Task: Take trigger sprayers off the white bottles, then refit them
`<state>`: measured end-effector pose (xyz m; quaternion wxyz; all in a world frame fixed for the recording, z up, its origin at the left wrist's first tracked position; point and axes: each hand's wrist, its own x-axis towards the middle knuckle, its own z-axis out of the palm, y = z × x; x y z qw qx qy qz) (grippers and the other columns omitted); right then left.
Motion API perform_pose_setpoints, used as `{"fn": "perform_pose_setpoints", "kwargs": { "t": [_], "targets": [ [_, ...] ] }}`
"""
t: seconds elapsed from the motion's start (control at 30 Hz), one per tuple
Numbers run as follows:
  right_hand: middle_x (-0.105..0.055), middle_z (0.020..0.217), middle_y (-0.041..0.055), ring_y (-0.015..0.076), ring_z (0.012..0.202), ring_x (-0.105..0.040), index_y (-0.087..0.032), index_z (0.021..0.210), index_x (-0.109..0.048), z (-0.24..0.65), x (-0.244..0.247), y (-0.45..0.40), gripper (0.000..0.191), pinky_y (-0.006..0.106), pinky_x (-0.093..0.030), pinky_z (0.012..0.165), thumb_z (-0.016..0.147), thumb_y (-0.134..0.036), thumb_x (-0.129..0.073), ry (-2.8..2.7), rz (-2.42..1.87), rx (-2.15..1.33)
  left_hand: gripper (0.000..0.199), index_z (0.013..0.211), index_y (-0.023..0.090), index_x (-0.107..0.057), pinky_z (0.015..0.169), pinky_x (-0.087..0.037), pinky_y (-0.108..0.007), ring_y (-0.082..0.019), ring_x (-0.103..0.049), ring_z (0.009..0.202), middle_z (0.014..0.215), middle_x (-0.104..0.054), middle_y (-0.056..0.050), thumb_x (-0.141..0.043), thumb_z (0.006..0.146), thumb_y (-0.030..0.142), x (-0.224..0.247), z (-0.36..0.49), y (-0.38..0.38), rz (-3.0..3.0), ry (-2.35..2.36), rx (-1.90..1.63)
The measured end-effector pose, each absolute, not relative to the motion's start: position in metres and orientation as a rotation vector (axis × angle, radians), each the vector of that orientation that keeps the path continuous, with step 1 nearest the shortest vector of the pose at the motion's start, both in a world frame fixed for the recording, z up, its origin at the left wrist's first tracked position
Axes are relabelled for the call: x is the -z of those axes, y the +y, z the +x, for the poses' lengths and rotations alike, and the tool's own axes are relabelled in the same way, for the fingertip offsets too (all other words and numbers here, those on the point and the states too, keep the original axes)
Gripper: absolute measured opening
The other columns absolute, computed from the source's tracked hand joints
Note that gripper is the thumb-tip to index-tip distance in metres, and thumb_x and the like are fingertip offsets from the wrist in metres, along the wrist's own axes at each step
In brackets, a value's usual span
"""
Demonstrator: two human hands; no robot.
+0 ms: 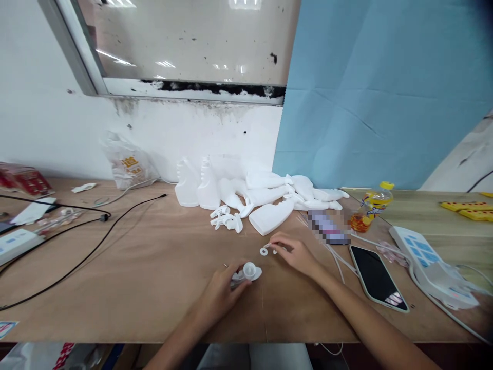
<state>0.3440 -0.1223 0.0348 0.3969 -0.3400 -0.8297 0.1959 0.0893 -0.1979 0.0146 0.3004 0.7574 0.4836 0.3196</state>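
Note:
In my left hand (pixel 227 282) is a white trigger spray head (pixel 249 271), its round screw collar turned up toward me. My right hand (pixel 291 252) pinches a thin white piece with a small flat ring (pixel 264 252) at its end, a short way above and to the right of the spray head. The fingers partly hide this piece. Beyond my hands lies a small heap of white trigger spray heads (pixel 227 221). Behind them is a pile of white plastic bottles (pixel 271 216), most lying on their sides, while two bottles (pixel 208 187) stand upright at the left.
At the right are a phone (pixel 379 277), a drink bottle with a yellow cap (pixel 372 205) and a white power strip (pixel 431 267) with cables. Black cables (pixel 111 234) cross the left of the brown table (pixel 162 288). A plastic bag (pixel 129 162) rests against the wall.

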Motion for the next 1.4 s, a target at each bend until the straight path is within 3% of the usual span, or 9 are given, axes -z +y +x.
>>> {"fn": "perform_pose_setpoints", "kwargs": {
  "t": [0.17, 0.3, 0.43, 0.53, 0.63, 0.77, 0.97, 1.17, 1.4],
  "targets": [
    [-0.070, 0.097, 0.0099, 0.0193, 0.083, -0.062, -0.019, 0.111, -0.063, 0.320, -0.027, -0.135, 0.026, 0.036, -0.047, 0.078, 0.096, -0.012, -0.042, -2.409, -0.437, 0.095, 0.041, 0.128, 0.028, -0.049, 0.087, -0.051, -0.031, -0.019, -0.065, 0.103, 0.114, -0.069, -0.002, -0.060, 0.089, 0.030, -0.013, 0.090, -0.196, 2.003, 1.234, -0.889],
    [-0.068, 0.101, 0.0124, 0.0204, 0.076, -0.059, -0.015, 0.121, -0.057, 0.321, -0.026, -0.138, 0.034, 0.038, -0.046, 0.072, 0.092, -0.010, -0.041, -2.588, -0.278, 0.378, 0.028, 0.119, 0.028, -0.054, 0.072, -0.052, -0.027, -0.018, -0.069, 0.086, 0.098, -0.072, 0.000, -0.056, 0.092, 0.034, -0.011, 0.089, -0.198, 2.067, 1.310, -0.808],
    [-0.067, 0.101, 0.0122, 0.0206, 0.079, -0.058, -0.016, 0.118, -0.057, 0.319, -0.031, -0.149, 0.032, 0.038, -0.047, 0.075, 0.088, -0.012, -0.044, -2.604, -0.304, 0.315, 0.021, 0.115, 0.029, -0.058, 0.070, -0.051, -0.025, -0.018, -0.069, 0.084, 0.101, -0.071, -0.001, -0.051, 0.095, 0.033, -0.010, 0.090, -0.200, 2.262, 1.324, -0.759],
    [-0.066, 0.099, 0.0104, 0.0207, 0.083, -0.059, -0.018, 0.109, -0.060, 0.311, -0.035, -0.157, 0.030, 0.037, -0.048, 0.079, 0.085, -0.010, -0.046, -2.541, -0.412, 0.112, 0.022, 0.117, 0.030, -0.057, 0.074, -0.051, -0.026, -0.018, -0.069, 0.092, 0.109, -0.069, -0.002, -0.049, 0.097, 0.031, -0.012, 0.089, -0.201, 2.397, 1.321, -0.756],
    [-0.067, 0.099, 0.0078, 0.0191, 0.086, -0.061, -0.020, 0.106, -0.062, 0.312, -0.038, -0.152, 0.028, 0.034, -0.048, 0.080, 0.086, -0.010, -0.046, -2.461, -0.451, -0.152, 0.019, 0.111, 0.028, -0.059, 0.074, -0.049, -0.025, -0.018, -0.068, 0.089, 0.103, -0.069, -0.003, -0.045, 0.099, 0.033, -0.013, 0.088, -0.202, 2.478, 1.332, -0.728],
    [-0.069, 0.107, 0.0098, 0.0202, 0.096, -0.063, -0.019, 0.117, -0.061, 0.350, -0.044, -0.121, 0.030, 0.033, -0.047, 0.087, 0.094, -0.014, -0.043, -2.163, -0.988, -0.139, 0.017, 0.103, 0.026, -0.057, 0.070, -0.047, -0.026, -0.018, -0.067, 0.085, 0.100, -0.069, -0.002, -0.043, 0.100, 0.035, -0.012, 0.087, -0.200, 2.529, 1.360, -0.686],
    [-0.068, 0.105, 0.0232, 0.0386, 0.108, -0.057, -0.011, 0.095, -0.072, 0.418, -0.043, -0.085, 0.020, 0.050, -0.037, 0.092, 0.087, -0.021, -0.057, -1.980, -2.185, 0.362, 0.013, 0.107, 0.028, -0.053, 0.070, -0.047, -0.028, -0.020, -0.068, 0.088, 0.105, -0.069, -0.001, -0.046, 0.098, 0.035, -0.009, 0.089, -0.198, 2.472, 1.390, -0.674],
    [-0.070, 0.095, 0.0267, 0.0354, 0.096, -0.065, -0.004, 0.091, -0.072, 0.418, -0.037, -0.082, 0.028, 0.047, -0.036, 0.088, 0.087, -0.007, -0.045, -2.050, -2.281, 0.286, 0.019, 0.113, 0.028, -0.051, 0.069, -0.046, -0.028, -0.021, -0.068, 0.086, 0.101, -0.069, -0.002, -0.048, 0.096, 0.033, -0.011, 0.092, -0.201, 2.376, 1.394, -0.712],
    [-0.072, 0.086, 0.0180, 0.0310, 0.088, -0.067, -0.011, 0.086, -0.070, 0.423, -0.041, -0.076, 0.021, 0.042, -0.040, 0.083, 0.084, -0.016, -0.050, -1.974, -2.185, 0.234, 0.023, 0.115, 0.028, -0.054, 0.072, -0.047, -0.028, -0.019, -0.066, 0.087, 0.112, -0.067, -0.002, -0.051, 0.092, 0.027, -0.023, 0.095, -0.201, 2.334, 1.335, -0.719]
  ]
}}
